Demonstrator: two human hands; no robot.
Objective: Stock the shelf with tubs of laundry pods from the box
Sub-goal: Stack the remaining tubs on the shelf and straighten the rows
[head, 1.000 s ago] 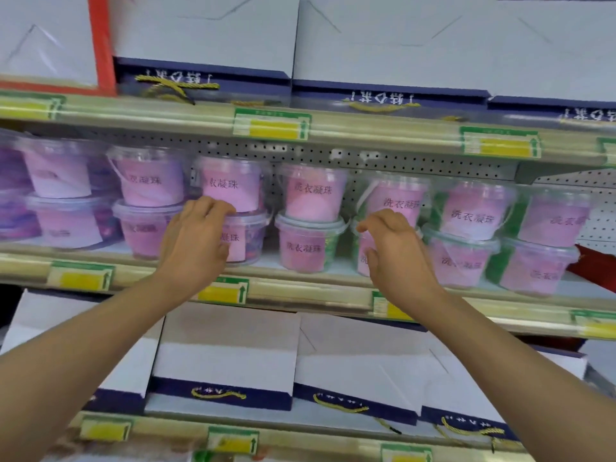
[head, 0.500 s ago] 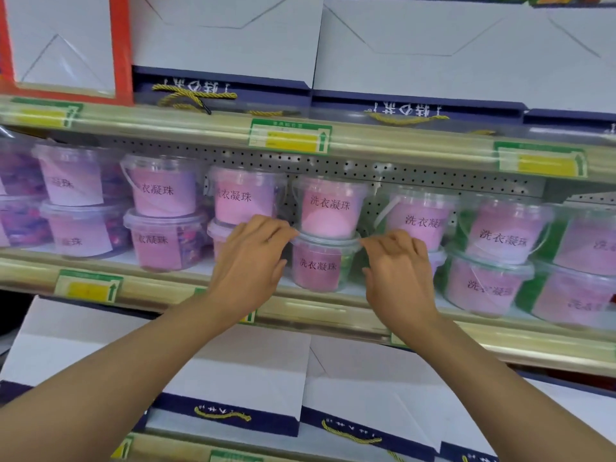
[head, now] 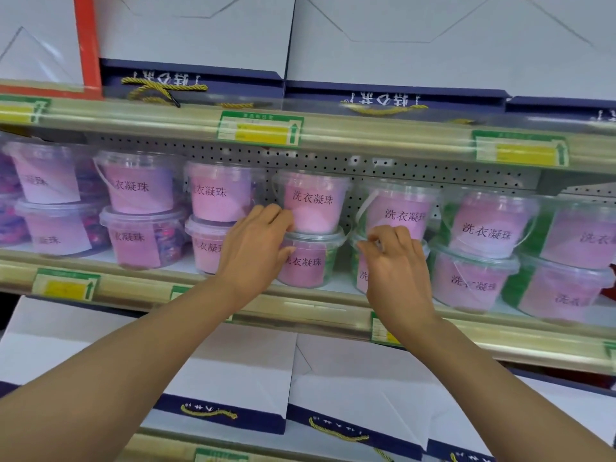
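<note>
1. Both hands reach into the middle shelf [head: 333, 310] at the fourth stack of tubs. The left hand [head: 255, 248] lies against the left side of that stack, fingers nearly straight on the upper tub [head: 311, 201] and thumb against the lower tub [head: 308, 258]; it touches rather than grips. The right hand [head: 395, 271] sits just right of the stack with its fingers curled near the rim of the next lower tub [head: 361, 271]; whether it pinches anything cannot be told.
2. White gift boxes [head: 433, 38] with dark blue bands and yellow cord handles fill the shelf above, and more of them [head: 233, 371] stand on the shelf below, under the forearms.
3. Clear tubs with pink labels stand two high in a row along the middle shelf, from the far left stack [head: 50, 198] to the far right stack [head: 573, 261]. The rightmost ones show green contents beside the labels.
4. A grey pegboard back panel [head: 416, 170] shows behind the tubs.
5. An orange-red frame [head: 87, 45] edges a box at the upper left.
6. Green and yellow price tags [head: 261, 128] clip to the shelf rails, one [head: 383, 331] partly hidden by the right wrist.
7. No supply box for the tubs is in view.
</note>
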